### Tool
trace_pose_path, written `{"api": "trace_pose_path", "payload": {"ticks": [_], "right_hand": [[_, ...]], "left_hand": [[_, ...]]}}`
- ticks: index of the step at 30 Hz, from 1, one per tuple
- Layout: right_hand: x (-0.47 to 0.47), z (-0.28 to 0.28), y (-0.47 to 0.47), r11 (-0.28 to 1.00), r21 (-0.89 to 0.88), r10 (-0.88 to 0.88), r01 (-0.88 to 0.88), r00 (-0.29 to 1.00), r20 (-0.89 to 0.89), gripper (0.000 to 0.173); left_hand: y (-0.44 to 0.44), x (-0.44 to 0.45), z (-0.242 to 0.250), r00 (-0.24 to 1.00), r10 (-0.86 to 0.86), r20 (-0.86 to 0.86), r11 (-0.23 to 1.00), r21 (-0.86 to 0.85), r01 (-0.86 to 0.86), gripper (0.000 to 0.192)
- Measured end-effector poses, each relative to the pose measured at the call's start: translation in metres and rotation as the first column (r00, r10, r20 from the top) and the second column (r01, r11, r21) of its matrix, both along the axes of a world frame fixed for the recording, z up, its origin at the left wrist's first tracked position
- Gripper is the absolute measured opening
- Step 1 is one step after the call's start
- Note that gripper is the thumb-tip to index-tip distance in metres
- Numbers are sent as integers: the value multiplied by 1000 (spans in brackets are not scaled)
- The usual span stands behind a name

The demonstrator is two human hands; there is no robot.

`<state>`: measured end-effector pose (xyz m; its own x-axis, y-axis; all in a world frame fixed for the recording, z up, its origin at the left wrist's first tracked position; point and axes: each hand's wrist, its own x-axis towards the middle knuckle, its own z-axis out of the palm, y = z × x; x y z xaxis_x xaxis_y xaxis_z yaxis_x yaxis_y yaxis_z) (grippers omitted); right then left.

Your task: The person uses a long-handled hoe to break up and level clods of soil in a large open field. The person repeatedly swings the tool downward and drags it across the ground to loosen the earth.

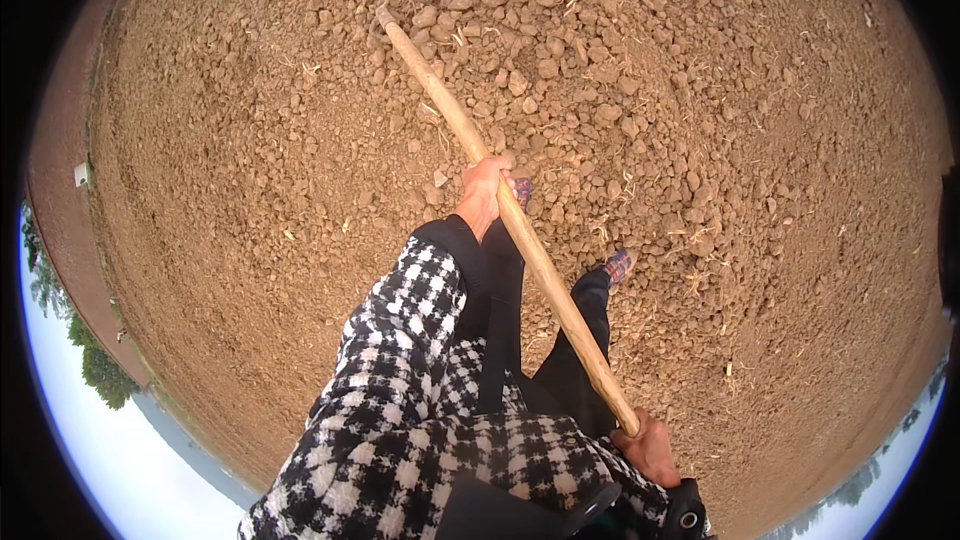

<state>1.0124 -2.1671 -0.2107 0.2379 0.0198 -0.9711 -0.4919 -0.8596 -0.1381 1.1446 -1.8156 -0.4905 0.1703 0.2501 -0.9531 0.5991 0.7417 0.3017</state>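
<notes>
A long wooden handle (551, 281) runs slantwise from the lower right to the upper left. My left hand (489, 184) is closed around its middle part. Close to the handle's butt end, my right hand (649, 446) grips it low beside my body. At the far end a curved metal hoe head (390, 11) rests on the soil, partly hidden among clods, so its full shape cannot be told. Dry brown soil (540, 82) with lumps and bits of straw lies around the tool.
My two patterned shoes (619, 266) stand on the loose clods, one farther forward. A reddish path or strip of ground (64, 127) borders the field at the left, with a small white object (82, 175) beside it. Trees (105, 375) stand beyond.
</notes>
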Motion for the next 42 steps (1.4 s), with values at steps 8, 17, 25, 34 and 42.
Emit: {"api": "trace_pose_path", "payload": {"ticks": [8,17,25,34,42], "right_hand": [[-7,60,-104,963,-105,267,-250,941,206,20],[-50,14,-164,810,-279,586,-515,711,388,32],[19,-164,-134,892,-194,364,-408,394,844,23],[130,-145,66,493,753,49,-435,879,475,23],[95,-138,-91,870,196,216,-452,707,674,29]], "left_hand": [[-80,-48,51,984,176,9,969,-180,-171,13],[-91,-83,64,966,208,-153,942,-236,-240,15],[-14,-46,195,886,326,329,942,-36,-333,14],[79,-25,462,519,-440,733,603,669,-434,6],[-79,-22,293,798,-176,576,513,745,-425,20]]}}
